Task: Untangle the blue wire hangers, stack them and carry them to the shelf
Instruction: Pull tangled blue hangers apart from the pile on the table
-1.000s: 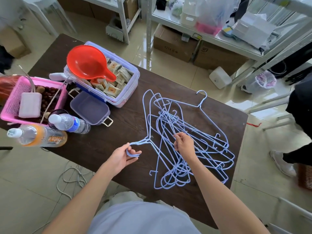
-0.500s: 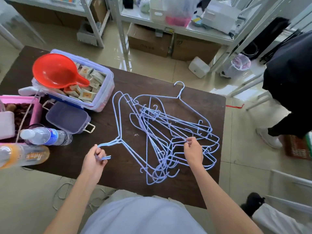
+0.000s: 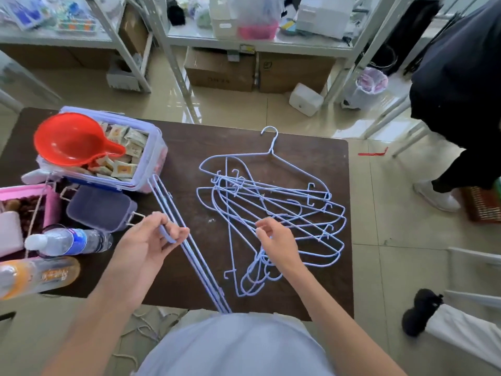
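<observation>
Hangers (image 3: 273, 210) of blue wire lie tangled in a pile on the dark counter (image 3: 187, 147), right of the clear box (image 3: 151, 169) of packets with the red scoop (image 3: 73, 142) on top. The left hand (image 3: 151, 245) is closed on the hook of one separated hanger (image 3: 189, 248), seen edge-on, running from beside the box toward the body. The right hand (image 3: 276, 242) hovers at the pile's near side, fingers loosely curled and holding nothing that can be made out

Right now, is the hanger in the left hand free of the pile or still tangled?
Free. The separated hanger, held by the left hand, shows bare table between it and the pile.
</observation>
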Motion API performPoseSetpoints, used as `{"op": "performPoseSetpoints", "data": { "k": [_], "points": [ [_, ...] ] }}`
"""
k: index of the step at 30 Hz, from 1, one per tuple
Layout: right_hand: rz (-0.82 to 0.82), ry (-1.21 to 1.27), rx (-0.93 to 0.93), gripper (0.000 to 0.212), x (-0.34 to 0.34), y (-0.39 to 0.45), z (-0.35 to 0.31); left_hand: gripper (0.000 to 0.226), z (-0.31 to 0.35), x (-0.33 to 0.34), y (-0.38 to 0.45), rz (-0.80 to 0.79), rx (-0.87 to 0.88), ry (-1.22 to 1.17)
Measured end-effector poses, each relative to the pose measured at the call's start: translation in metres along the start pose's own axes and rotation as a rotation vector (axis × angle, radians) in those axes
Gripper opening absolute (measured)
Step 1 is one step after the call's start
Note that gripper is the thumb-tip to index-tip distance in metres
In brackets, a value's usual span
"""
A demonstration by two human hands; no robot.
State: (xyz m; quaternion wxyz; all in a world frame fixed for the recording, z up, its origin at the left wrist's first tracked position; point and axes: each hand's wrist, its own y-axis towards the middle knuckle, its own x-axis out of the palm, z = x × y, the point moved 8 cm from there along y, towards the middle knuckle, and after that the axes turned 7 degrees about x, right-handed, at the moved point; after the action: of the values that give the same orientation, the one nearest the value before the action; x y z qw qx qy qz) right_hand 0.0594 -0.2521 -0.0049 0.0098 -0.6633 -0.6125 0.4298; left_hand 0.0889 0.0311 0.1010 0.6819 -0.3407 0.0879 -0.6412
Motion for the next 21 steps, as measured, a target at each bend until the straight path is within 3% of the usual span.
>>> {"op": "performPoseSetpoints", "data": {
  "k": [4, 6, 10, 13, 17, 19, 21],
  "points": [
    [-0.384, 0.182, -0.286, 0.038, 0.063, -0.043, -0.089, 0.037, -0.016, 0.045, 0.005, -0.005, -0.065, 0.15],
    [-0.48, 0.225, -0.274, 0.046, 0.084, -0.052, -0.104, 0.041, -0.025, 0.061, 0.006, -0.03, -0.041, 0.307],
    [-0.223, 0.353, -0.082, 0.023, 0.069, -0.029, -0.077, 0.033, -0.03, 0.068, 0.025, -0.09, 0.093, 0.613],
    [0.004, 0.421, 0.118, 0.045, 0.053, -0.017, -0.046, 0.021, -0.043, 0.038, 0.044, -0.019, 0.189, 0.845],
    [0.154, 0.357, 0.272, 0.021, 0.036, 0.013, -0.032, 0.017, -0.137, -0.003, 0.055, -0.038, -0.269, 0.739],
    [0.189, 0.261, 0.331, 0.014, 0.024, 0.035, -0.023, 0.014, -0.171, -0.023, 0.057, -0.055, -0.365, 0.844],
    [0.178, 0.188, 0.378, 0.015, 0.015, 0.051, -0.01, 0.015, -0.187, -0.037, 0.062, 0.025, -0.391, 0.828]
  ]
}}
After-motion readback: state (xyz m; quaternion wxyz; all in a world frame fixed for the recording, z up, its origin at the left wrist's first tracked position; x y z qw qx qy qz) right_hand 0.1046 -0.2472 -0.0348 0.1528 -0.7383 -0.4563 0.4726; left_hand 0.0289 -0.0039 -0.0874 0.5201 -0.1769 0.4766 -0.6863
